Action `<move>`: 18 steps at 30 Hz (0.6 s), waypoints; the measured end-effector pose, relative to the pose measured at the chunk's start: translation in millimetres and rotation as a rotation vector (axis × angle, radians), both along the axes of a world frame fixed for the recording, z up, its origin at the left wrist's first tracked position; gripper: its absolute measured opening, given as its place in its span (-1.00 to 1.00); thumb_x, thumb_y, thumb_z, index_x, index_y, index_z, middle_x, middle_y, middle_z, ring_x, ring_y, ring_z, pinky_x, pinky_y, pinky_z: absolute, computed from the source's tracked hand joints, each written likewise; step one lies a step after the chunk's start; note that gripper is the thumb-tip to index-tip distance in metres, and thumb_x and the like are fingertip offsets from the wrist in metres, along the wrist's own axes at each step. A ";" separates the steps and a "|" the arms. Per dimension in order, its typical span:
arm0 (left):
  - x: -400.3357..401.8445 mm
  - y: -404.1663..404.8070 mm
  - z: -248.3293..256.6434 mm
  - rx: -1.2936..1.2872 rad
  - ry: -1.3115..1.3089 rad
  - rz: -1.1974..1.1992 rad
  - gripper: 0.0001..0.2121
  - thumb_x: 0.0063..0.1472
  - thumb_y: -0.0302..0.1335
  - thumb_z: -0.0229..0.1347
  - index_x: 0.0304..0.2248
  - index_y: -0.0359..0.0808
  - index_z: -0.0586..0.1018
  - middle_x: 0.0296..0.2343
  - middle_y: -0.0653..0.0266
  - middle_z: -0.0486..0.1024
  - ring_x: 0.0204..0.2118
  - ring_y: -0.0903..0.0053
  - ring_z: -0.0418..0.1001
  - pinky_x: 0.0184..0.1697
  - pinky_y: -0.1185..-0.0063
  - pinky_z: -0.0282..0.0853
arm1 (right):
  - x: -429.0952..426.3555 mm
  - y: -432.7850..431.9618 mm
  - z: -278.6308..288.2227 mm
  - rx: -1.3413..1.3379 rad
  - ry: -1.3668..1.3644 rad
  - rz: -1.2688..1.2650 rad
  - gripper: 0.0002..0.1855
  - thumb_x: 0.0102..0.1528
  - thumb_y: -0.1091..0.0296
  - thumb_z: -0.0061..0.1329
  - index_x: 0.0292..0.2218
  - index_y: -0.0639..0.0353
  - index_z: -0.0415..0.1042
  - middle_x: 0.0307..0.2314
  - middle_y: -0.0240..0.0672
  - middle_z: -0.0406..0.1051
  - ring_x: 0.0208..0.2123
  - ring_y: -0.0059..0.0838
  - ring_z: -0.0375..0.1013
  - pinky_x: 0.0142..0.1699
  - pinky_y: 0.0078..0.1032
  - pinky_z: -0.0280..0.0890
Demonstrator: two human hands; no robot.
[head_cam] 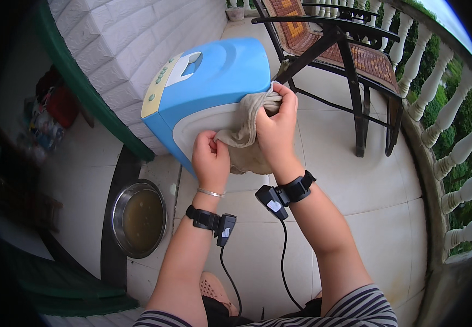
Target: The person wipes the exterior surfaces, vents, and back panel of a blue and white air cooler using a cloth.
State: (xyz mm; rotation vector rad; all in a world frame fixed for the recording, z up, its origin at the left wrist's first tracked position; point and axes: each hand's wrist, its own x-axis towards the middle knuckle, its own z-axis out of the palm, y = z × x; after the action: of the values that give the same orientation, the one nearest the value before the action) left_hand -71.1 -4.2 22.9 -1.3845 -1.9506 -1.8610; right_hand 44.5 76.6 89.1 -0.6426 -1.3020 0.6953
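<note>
A damp-looking beige cloth (249, 122) hangs bunched between my two hands. My left hand (212, 157) pinches its lower left edge between thumb and fingers. Higher up, my right hand (280, 122) grips the gathered upper part near the corner of a blue appliance (227, 69). This boxy plastic appliance has a cream control strip with several green buttons (162, 75) and a recessed handle on top. Its pale side panel (207, 120) lies just behind the cloth, which covers part of it. Whether the cloth presses on the panel I cannot tell.
On the floor at left stands a metal basin (144, 218) of murky brownish water, beside a dark threshold (113, 220). A folding reclining chair (342, 61) stands at upper right, before a white balustrade (444, 131). White brick-patterned wall (109, 49) rises behind the appliance. Cables run from both wrist devices.
</note>
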 end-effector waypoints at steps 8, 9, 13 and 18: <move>-0.9 1.3 -2.0 0.005 -0.010 0.004 -0.88 0.14 -0.56 0.12 -0.32 -0.36 0.48 -0.57 0.31 0.42 -0.58 0.53 0.38 -0.46 0.55 0.34 | 7.9 9.5 -9.5 -0.361 0.501 0.681 -0.56 -0.01 0.53 -0.03 -0.06 0.23 0.24 -0.13 -0.18 0.21 -0.07 -0.37 0.24 0.04 -0.46 0.19; -0.9 0.8 -2.1 -0.011 -0.007 0.003 -0.89 0.15 -0.58 0.10 -0.31 -0.37 0.47 -0.55 0.32 0.42 -0.56 0.58 0.36 -0.45 0.58 0.34 | 6.5 7.8 -9.7 -0.341 0.477 0.626 -0.55 -0.01 0.53 -0.03 -0.05 0.23 0.23 -0.12 -0.17 0.21 -0.06 -0.35 0.24 0.05 -0.45 0.17; -4.3 0.4 -5.5 0.005 0.060 0.045 -0.90 0.16 -0.62 0.07 -0.30 -0.40 0.45 -0.51 0.34 0.40 -0.50 0.67 0.34 -0.40 0.64 0.32 | -8.1 -0.1 -10.8 -0.181 0.284 0.338 -0.52 0.01 0.51 -0.04 -0.01 0.23 0.19 -0.10 -0.13 0.17 0.00 -0.26 0.17 0.12 -0.40 0.09; -5.1 -6.5 6.8 0.046 0.083 0.094 -0.87 0.07 -0.60 0.10 -0.34 -0.37 0.47 -0.46 0.23 0.36 -0.46 0.44 0.36 -0.38 0.54 0.32 | 2.8 13.0 -18.6 -0.222 0.372 0.458 -0.53 0.07 0.51 -0.06 0.02 0.27 0.16 -0.09 -0.10 0.22 -0.03 -0.26 0.23 0.10 -0.43 0.15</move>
State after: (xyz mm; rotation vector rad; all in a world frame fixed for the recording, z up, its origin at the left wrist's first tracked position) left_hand -76.1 -10.7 29.7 -1.3110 -1.8878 -1.7666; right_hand 47.4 89.6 70.5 -0.3638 -1.0356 1.2845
